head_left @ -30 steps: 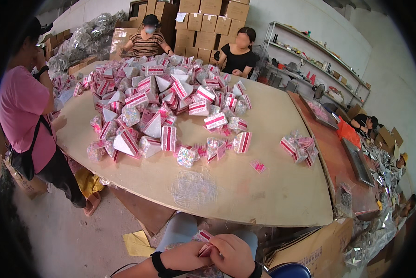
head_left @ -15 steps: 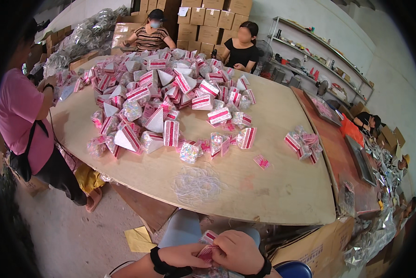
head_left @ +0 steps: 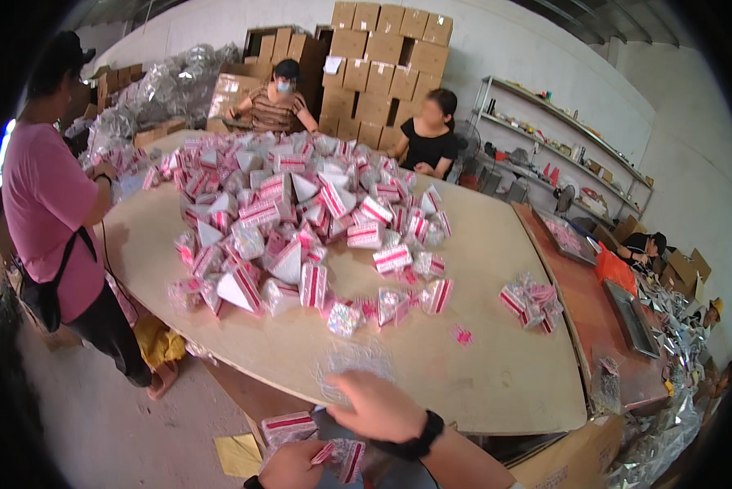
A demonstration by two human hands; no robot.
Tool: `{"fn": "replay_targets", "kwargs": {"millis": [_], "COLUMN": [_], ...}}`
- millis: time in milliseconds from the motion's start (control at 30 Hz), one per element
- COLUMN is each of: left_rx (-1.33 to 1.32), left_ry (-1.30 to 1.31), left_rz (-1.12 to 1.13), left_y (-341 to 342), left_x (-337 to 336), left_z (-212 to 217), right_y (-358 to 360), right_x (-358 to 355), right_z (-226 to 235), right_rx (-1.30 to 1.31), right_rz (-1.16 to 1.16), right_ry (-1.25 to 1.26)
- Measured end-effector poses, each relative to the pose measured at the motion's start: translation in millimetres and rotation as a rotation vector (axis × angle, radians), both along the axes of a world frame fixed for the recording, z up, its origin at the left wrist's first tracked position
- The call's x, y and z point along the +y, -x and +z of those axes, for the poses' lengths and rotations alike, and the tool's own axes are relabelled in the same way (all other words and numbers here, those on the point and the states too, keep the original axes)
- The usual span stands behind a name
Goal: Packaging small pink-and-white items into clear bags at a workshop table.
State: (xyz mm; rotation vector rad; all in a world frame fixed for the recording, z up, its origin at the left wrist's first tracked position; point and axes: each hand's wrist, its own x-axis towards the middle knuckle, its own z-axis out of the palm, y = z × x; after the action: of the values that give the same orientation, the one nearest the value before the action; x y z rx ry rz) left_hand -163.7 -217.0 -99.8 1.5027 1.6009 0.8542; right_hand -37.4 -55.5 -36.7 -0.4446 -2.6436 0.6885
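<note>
My left hand (head_left: 295,464) is closed at the lower edge, holding a clear bag (head_left: 348,458) with a white wedge striped in pink, shaped like a cake slice. A second striped wedge (head_left: 289,425) shows just beyond that hand. My right hand (head_left: 380,409) reaches over the near table edge, its thumb and fingers apart, fingertips at a loose heap of thin clear strings (head_left: 356,359). Whether it touches a string is too blurred to tell. Beyond lies a big pile of similar bagged wedges (head_left: 288,204), and a small pink bundle (head_left: 461,335) sits to the right.
A few bagged wedges (head_left: 532,303) lie apart on the right of the wooden table (head_left: 496,383). A red-brown table (head_left: 574,281) with metal trays adjoins it. One person (head_left: 52,196) stands at the left; two people sit at the far side. Stacked cartons (head_left: 374,73) rise behind.
My right hand has left the bag by my lap and moved forward to the strings. My left hand has shifted left, still holding the bagged wedge. The view has tilted up.
</note>
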Motion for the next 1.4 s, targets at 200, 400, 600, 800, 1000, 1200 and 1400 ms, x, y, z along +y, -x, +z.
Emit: {"fn": "replay_targets", "kwargs": {"millis": [200,400,600,800,1000,1200,1400], "left_rx": [0.164,0.183,0.112,-0.942,-1.374,-1.349,-1.044], "left_ry": [-0.394,-0.471,-0.357,-0.154,-0.065,0.014,0.022], "left_rz": [0.254,0.319,0.329,0.256,-0.200,-0.458,-0.582], "left_y": [14,19,21,26,12,1,-10], "left_x": [-21,-34,-30,-12,5,18,21], "left_z": [4,10,24,13,10,17,16], "right_y": [67,69,48,-10,-66,-113,-124], "right_x": [72,106,110,24,-60,-74,-77], "right_z": [-19,-45,-28,23,50,44,46], "right_rx": [-0.052,-0.113,0.304,0.513,0.472,0.406,0.437], "right_rz": [-0.419,-0.613,-0.660,-0.151,0.114,0.151,0.335], "right_ry": [-0.343,-0.243,-0.074,0.472,0.164,0.124,0.224]}}
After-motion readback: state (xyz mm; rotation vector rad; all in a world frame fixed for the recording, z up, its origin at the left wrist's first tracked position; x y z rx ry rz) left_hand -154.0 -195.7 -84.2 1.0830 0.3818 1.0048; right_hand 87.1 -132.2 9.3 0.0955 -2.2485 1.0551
